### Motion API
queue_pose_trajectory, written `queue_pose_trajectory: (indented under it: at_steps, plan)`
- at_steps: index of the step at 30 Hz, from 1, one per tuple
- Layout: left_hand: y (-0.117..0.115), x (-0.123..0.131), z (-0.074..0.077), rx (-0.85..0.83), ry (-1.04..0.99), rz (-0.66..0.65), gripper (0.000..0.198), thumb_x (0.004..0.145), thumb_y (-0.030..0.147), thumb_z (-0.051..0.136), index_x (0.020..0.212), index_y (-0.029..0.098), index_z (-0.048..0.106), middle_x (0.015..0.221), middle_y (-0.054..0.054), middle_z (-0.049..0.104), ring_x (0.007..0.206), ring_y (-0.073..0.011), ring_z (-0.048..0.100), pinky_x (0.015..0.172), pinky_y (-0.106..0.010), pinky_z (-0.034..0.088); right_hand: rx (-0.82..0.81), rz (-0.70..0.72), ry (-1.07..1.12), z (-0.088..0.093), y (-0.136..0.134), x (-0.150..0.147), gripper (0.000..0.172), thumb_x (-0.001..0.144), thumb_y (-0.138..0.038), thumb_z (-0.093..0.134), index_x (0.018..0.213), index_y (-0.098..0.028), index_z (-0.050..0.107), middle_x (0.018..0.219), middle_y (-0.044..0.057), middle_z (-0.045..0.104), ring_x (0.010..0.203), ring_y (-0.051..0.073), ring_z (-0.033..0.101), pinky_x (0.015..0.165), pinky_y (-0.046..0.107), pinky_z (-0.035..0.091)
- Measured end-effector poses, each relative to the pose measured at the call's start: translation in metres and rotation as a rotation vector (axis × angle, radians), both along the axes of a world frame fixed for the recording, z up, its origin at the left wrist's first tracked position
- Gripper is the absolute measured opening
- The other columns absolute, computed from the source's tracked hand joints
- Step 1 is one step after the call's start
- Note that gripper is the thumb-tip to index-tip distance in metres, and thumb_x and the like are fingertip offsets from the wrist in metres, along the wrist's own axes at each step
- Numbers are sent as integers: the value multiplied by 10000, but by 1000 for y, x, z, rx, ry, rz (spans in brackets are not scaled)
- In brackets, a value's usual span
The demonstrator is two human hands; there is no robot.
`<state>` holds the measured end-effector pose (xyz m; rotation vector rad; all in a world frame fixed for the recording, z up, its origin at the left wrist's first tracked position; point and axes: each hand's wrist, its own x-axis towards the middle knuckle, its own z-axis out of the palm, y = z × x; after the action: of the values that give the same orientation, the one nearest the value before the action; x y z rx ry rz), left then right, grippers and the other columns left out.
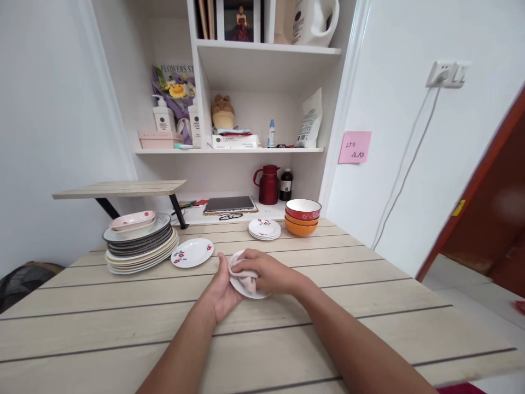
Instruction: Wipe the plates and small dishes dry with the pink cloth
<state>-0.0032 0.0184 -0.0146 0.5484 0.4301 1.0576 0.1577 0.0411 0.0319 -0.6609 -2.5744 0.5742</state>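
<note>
My left hand [222, 291] grips the left edge of a small white plate [256, 295], its thumb up along the rim and its fingers underneath. The plate tilts a little toward me over the table. In my right hand [268, 269] is a bunched pale pink cloth [246, 278], pressed on the plate's upper face. Cloth and fingers cover most of that face. Left of my hands lies a white plate with red flowers [192, 253]. Beyond them sits a short stack of small flowered plates [264, 229], with stacked bowls [302, 216] to its right.
At the left, a tall stack of plates [139, 246] with a pink-dotted dish [132, 220] on top stands by a small raised shelf [118, 189]. Along the back are a laptop [229, 204], glasses [231, 216], a red jug [268, 185] and a dark bottle [286, 185].
</note>
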Motion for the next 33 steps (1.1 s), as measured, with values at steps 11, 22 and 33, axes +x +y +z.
queue_pose_trajectory:
  at_steps: [11, 22, 33]
  plan:
    - [0, 0, 2, -15, 77, -6, 745, 851, 643, 345, 1358, 107, 447, 1321, -179, 556, 1247, -290, 498, 1061, -441, 358, -128, -250, -212, 9, 20, 54, 456, 689, -75, 572, 1046, -324, 709, 1026, 17, 656, 901, 186, 596, 767, 270, 447]
    - [-1, 0, 0, 54, -1, -69, 622, 892, 553, 380, 1381, 169, 414, 1319, -157, 563, 1232, -263, 514, 1067, -435, 346, 182, -342, -4, -13, 18, -5, 520, 740, -95, 571, 1232, -262, 594, 1191, 90, 541, 1080, 236, 493, 910, 346, 382]
    - [1, -5, 1, -108, 66, 79, 746, 859, 650, 286, 1308, 85, 476, 1178, -186, 638, 1108, -316, 586, 963, -453, 429, 11, 81, -177, 11, -12, 12, 588, 705, -299, 713, 1265, -365, 544, 1300, 25, 509, 1166, 245, 471, 941, 348, 382]
